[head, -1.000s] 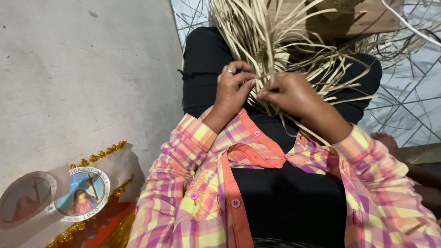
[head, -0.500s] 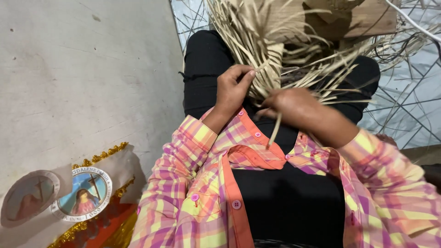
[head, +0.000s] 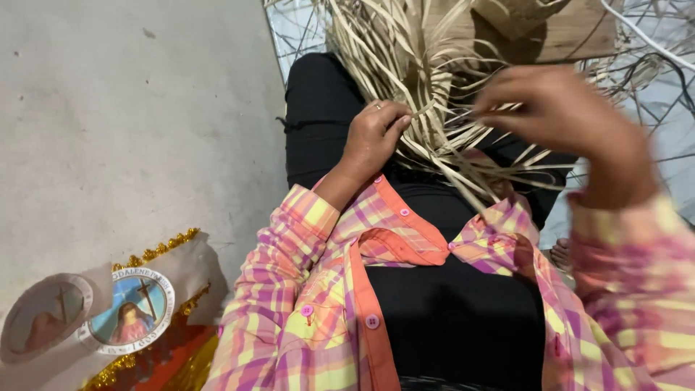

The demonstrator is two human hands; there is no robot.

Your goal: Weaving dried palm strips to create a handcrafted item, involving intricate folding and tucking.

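Hands working a bundle of pale dried straw strips point(head: 434, 108) over the lap.

The left hand point(head: 373, 137) pinches the strips; the blurred right hand point(head: 565, 116) grips strands, raised. On the floor lies a white gold-fringed cloth banner point(head: 181, 268) with round picture emblems point(head: 130, 311).

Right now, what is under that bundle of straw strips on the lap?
Under the straw strips lie black-clothed legs; the left hand grips strips there. Farther up, a brown board shows behind. What the strands cover stays hidden.

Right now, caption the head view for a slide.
Left hand pinches pale straw strips on the lap; blurred right hand lifts beside them.
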